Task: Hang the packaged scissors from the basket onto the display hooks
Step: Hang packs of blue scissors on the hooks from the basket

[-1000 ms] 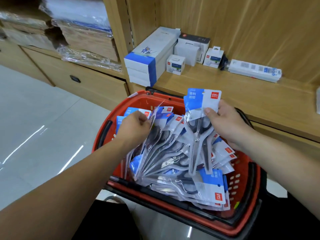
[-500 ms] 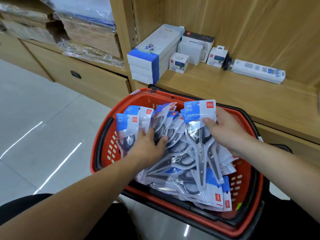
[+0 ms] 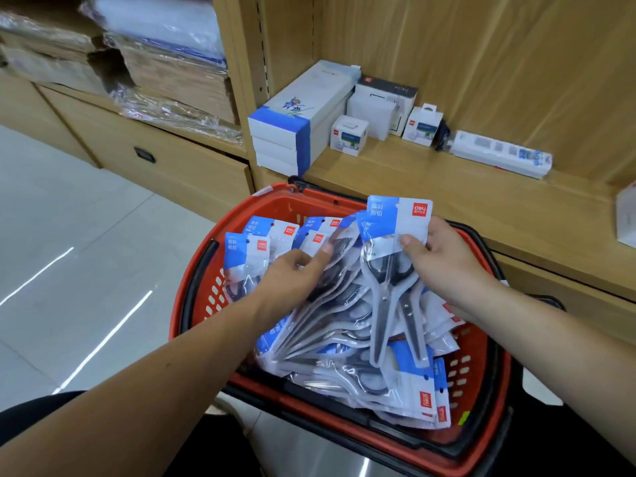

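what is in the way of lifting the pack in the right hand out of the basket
Nothing visible. The right hand pinches the pack by its top card, and it lies on top of the pile. The left hand holds other packs beside it, not over it. No hooks are in view.

Both bare forearms reach in from the bottom corners of the frame toward its centre. The left hand (image 3: 292, 273) lies palm down, thumb flat on fanned clear plastic scissors packets (image 3: 327, 315), fingers curled among them (tips hidden). The right hand (image 3: 444, 263), centre right, pinches a blue-and-white-headed scissors packet (image 3: 395, 218) between thumb and fingers.
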